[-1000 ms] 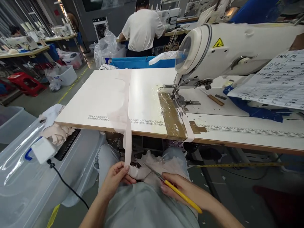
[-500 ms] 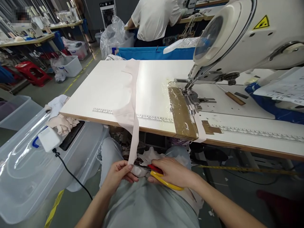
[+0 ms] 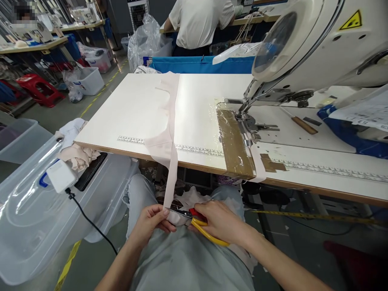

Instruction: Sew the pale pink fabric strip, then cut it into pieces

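Observation:
My left hand [image 3: 154,218] pinches the lower end of a pale pink fabric strip [image 3: 171,173] above my lap. The strip hangs over the front edge of the white sewing table [image 3: 200,121], and its wider part lies flat across the top. My right hand [image 3: 216,220] is wrapped round the handles of scissors [image 3: 209,234] with yellow and red grips. Their blades point left and reach the strip's end beside my left fingertips. Whether the blades touch the fabric is hard to make out. Pale fabric scraps [image 3: 192,197] lie on my lap.
A sewing machine [image 3: 287,52] stands on the right of the table, with a wooden-handled tool [image 3: 304,125] behind its plate. At the left a clear plastic bin [image 3: 27,218] carries a white adapter [image 3: 61,176] and crumpled fabric [image 3: 78,157]. A co-worker [image 3: 198,24] sits ahead.
The scissors' handles have swung slightly left, and more of the blades shows beside my left fingers. My left hand stays at the strip's end. The view has shifted a little.

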The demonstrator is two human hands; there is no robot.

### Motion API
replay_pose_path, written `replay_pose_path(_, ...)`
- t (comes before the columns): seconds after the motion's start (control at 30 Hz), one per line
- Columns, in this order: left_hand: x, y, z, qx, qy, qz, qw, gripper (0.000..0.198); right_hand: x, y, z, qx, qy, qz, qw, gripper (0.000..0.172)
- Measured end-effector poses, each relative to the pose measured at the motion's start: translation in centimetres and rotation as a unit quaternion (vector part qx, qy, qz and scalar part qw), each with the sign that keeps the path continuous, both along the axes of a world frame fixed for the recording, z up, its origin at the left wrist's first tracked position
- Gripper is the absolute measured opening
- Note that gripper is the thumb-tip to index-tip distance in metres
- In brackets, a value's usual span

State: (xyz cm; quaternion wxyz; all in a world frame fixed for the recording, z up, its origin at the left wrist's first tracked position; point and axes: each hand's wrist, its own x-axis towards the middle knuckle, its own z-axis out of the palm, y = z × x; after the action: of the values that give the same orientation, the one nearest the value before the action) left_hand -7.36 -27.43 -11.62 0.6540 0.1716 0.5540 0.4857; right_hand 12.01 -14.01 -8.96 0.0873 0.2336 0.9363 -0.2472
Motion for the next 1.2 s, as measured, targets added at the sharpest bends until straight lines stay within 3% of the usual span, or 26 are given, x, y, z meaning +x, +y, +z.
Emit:
replay_pose_path(0.33, -0.1, 0.0, -0.5, -0.007, 0.019, -0.037, 0.999, 0.046, -0.6, -0.3, -0.5, 0.004, -0.008, -0.010, 1.000, 0.037)
replay_pose_path(0.43, -1.3, 0.1, -0.5, 0.005, 0.123, -0.051, 0.991, 0.047, 0.1, -0.5, -0.8, -0.003, -0.001, -0.029, 1.000, 0.039)
replay_pose_path(0.5, -2.4, 0.7, -0.4, 0.036, 0.278, 0.006, 0.960, 0.046, 0.8, -0.8, -0.9, -0.011, 0.000, -0.046, 0.999, 0.041)
replay_pose_path(0.57, -3.3, 2.0, -0.2, 0.086, 0.420, 0.080, 0.900, 0.043, 1.4, -1.2, -1.0, -0.022, 0.015, -0.065, 0.998, 0.043)
replay_pose_path(0.63, -3.7, 3.8, 0.1, 0.147, 0.487, 0.110, 0.854, 0.042, 1.9, -1.6, -1.0, -0.032, 0.043, -0.093, 0.994, 0.043)
replay_pose_path(0.7, -3.5, 5.6, 0.3, 0.198, 0.493, 0.097, 0.842, 0.037, 2.3, -1.9, -1.0, -0.046, 0.073, -0.127, 0.988, 0.042)
replay_pose_path(0.8, -3.2, 7.1, -0.3, 0.189, 0.422, 0.056, 0.885, 0.027, 3.5, -2.0, -0.9, -0.072, 0.103, -0.180, 0.976, 0.040)
replay_pose_path(0.9, -3.9, 6.0, -2.5, 0.088, 0.340, 0.089, 0.932, 0.032, 5.2, -2.0, -0.9, -0.083, 0.110, -0.227, 0.964, 0.041)
replay_pose_path(1.0, -5.4, 3.3, -5.4, 0.015, 0.332, 0.127, 0.935, 0.029, 7.0, -2.0, -1.0, -0.094, 0.117, -0.268, 0.952, 0.044)
replay_pose_path(1.07, -5.6, 1.4, -6.6, -0.005, 0.341, 0.130, 0.931, 0.026, 7.8, -1.9, -1.2, -0.110, 0.128, -0.287, 0.943, 0.045)
replay_pose_path(1.13, -4.8, 0.1, -6.4, -0.011, 0.339, 0.118, 0.933, 0.026, 8.0, -1.9, -1.5, -0.129, 0.139, -0.299, 0.935, 0.047)
replay_pose_path(1.2, -3.0, -0.4, -5.0, 0.010, 0.268, 0.061, 0.961, 0.033, 7.9, -2.0, -1.8, -0.150, 0.145, -0.301, 0.931, 0.049)
